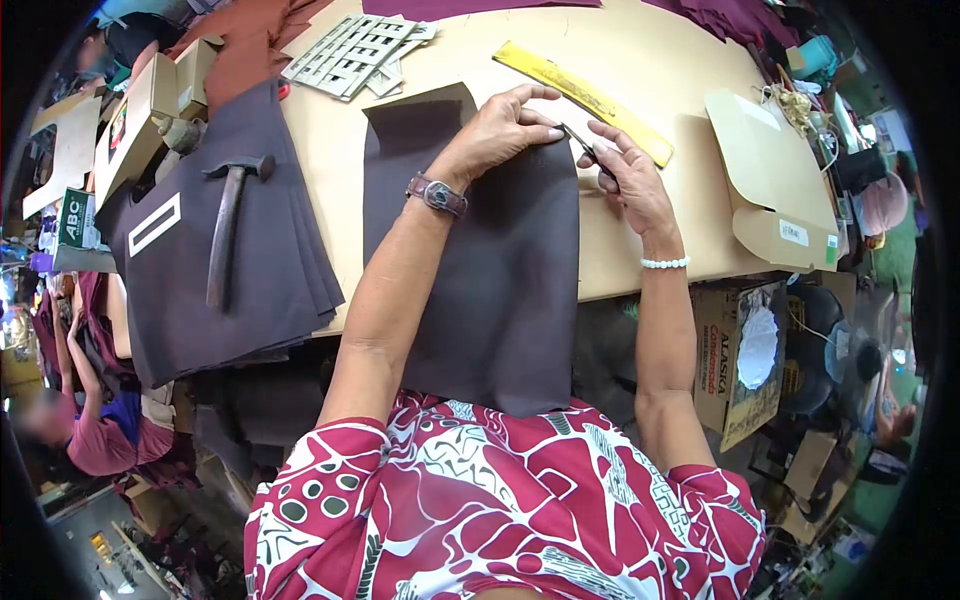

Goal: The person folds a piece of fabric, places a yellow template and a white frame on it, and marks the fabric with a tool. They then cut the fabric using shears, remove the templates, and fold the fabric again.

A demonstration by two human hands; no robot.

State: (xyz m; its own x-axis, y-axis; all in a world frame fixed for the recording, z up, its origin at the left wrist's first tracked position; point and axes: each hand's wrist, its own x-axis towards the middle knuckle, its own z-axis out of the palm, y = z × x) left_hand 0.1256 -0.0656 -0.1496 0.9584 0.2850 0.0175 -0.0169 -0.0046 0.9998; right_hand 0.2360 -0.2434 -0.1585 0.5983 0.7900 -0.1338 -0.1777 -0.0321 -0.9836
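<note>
The person stood at the bench (650,70) with a dark brown piece of cloth (500,280) spread in front of them. The cloth lay flat on the bench, and its lower part hung over the near edge, down to the person's patterned shirt.

The left hand (500,130), with a watch (437,195) on the wrist, rested on the upper right corner of the cloth. Its grip was open and held nothing; the fingertips pressed the cloth down near the edge. The right hand (632,180), with a white bead bracelet (665,263), was just beside it at the right edge of the cloth. Its grip was closed on a small dark metal tool (578,140), which looked like snips. The tip of the tool touched the cloth close to the left fingertips. I could not tell if the blades were open.

A yellow ruler (580,95) lay slanted just behind both hands. To the right lay a cardboard folder (770,170). At the far side lay some grey metal stencil plates (345,52). On the left, a hammer (228,230) lay on a stack of the same dark cloth (270,290), and a cardboard box (150,110) stood behind it. Another person in a pink shirt (90,430) was lower at the left, well apart from the bench.
</note>
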